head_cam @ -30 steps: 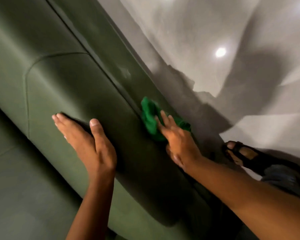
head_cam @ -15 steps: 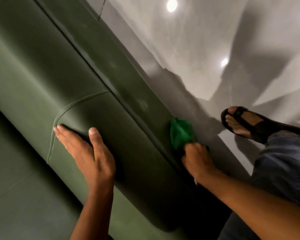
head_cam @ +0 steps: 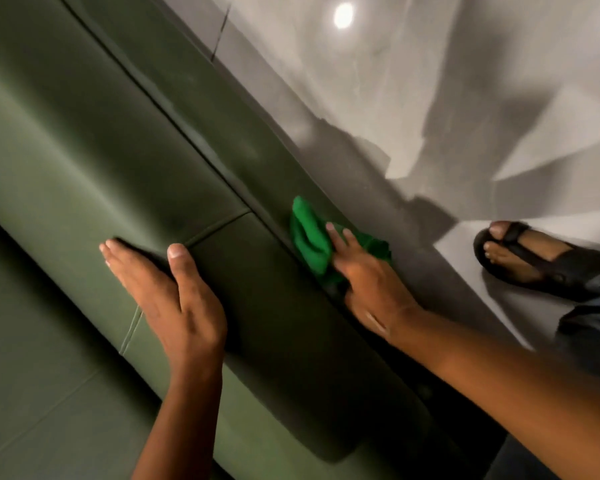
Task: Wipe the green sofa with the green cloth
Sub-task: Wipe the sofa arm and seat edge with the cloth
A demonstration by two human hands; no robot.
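Observation:
The green sofa (head_cam: 84,161) fills the left and middle of the head view, its rounded back cushion running diagonally with a seam down it. The bright green cloth (head_cam: 309,237) lies bunched on the sofa's outer back panel near the floor edge. My right hand (head_cam: 364,282) presses on the cloth with fingers spread over it; part of the cloth is hidden under the palm. My left hand (head_cam: 167,292) rests flat on top of the cushion, fingers together, holding nothing.
A glossy grey tiled floor (head_cam: 430,81) lies to the right of the sofa, reflecting ceiling lights. My foot in a black sandal (head_cam: 534,258) stands on it close to the sofa, with a denim trouser leg (head_cam: 589,323) beside it.
My right hand has slid the cloth back up along the sofa's back panel and flattened over it. The view has shifted; my left hand stays flat on the cushion.

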